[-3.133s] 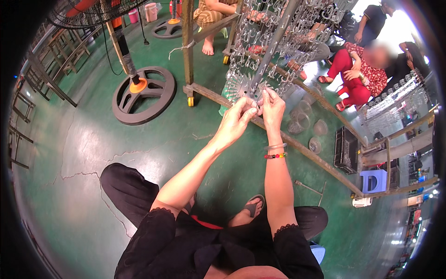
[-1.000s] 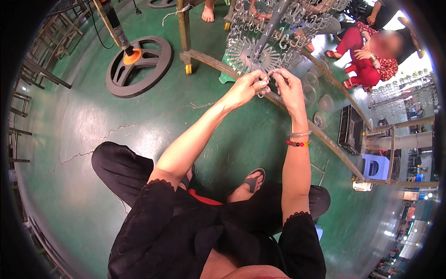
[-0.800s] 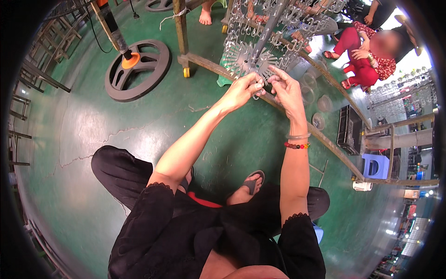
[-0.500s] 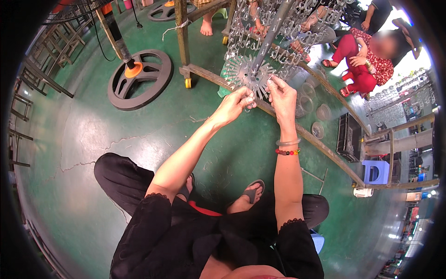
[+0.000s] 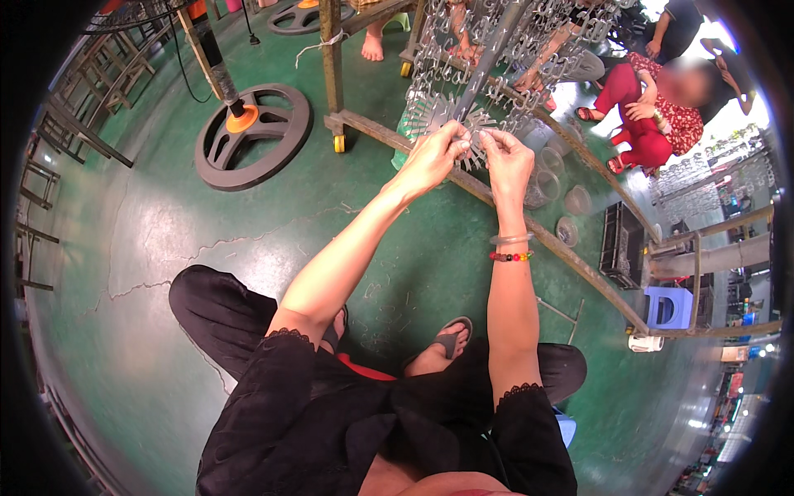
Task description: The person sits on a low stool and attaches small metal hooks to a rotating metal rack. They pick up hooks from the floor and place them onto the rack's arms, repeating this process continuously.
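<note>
My left hand (image 5: 432, 157) is closed in a pinch in front of a round silver metal piece (image 5: 426, 112) with many thin radiating blades. Whatever lies between its fingertips is too small to name. Close beside it, my right hand (image 5: 508, 165) pinches with thumb and forefinger at the right edge of the bladed piece; its fingertips hide what they hold, if anything. A grey metal pole (image 5: 490, 62) rises from the middle of the bladed piece. Strands of shiny metal hooks (image 5: 529, 50) hang around and behind the pole.
A wooden frame rail (image 5: 571, 260) runs diagonally beyond my hands. Clear plastic tubs (image 5: 577, 200) and a black crate (image 5: 620, 245) stand past it, near a blue stool (image 5: 668, 307). A black wheel-shaped base (image 5: 253, 136) stands left. A person in red (image 5: 641, 112) sits at upper right.
My left hand has moved up and slightly right, to the bladed piece and close to my right hand. A small shiny metal bit seen at its fingers is now hidden. My right hand shifted slightly.
</note>
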A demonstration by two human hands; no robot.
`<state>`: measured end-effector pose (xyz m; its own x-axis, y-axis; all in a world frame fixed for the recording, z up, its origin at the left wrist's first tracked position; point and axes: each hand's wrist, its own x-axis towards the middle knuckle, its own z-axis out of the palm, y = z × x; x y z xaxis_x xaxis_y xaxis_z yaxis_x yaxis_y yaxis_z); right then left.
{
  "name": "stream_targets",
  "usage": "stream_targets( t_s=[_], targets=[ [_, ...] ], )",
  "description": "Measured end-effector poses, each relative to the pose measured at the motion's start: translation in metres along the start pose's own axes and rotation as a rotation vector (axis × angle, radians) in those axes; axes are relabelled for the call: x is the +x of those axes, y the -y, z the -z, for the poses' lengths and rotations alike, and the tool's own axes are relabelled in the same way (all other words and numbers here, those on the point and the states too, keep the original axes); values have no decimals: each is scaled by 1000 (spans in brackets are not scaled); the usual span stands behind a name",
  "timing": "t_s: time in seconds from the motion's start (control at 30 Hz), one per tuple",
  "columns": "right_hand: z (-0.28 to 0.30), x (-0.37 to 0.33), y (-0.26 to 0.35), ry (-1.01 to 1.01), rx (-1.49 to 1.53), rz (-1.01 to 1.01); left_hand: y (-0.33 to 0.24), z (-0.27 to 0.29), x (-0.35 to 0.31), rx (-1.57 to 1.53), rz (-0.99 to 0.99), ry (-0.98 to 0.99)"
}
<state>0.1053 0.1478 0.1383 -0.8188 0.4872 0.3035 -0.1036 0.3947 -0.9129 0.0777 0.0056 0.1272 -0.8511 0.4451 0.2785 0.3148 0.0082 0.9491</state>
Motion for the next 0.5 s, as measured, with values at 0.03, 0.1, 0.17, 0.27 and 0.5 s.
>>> stream_targets(
  t_s=[0.03, 0.1, 0.17, 0.27, 0.5],
  targets=[
    [0, 0, -2, -3, 3, 12, -1, -1, 2, 44, 5, 0],
    [5, 3, -4, -11, 7, 42, -4, -3, 8, 128, 9, -1],
    [6, -4, 6, -24, -131, 183, -3, -2, 9, 150, -1, -9],
    [9, -4, -4, -36, -171, 374, 24, -7, 17, 267, -113, -75],
    [27, -28, 4, 31, -257, 321, 42, -26, 1, 87, -253, -60]
  ],
)
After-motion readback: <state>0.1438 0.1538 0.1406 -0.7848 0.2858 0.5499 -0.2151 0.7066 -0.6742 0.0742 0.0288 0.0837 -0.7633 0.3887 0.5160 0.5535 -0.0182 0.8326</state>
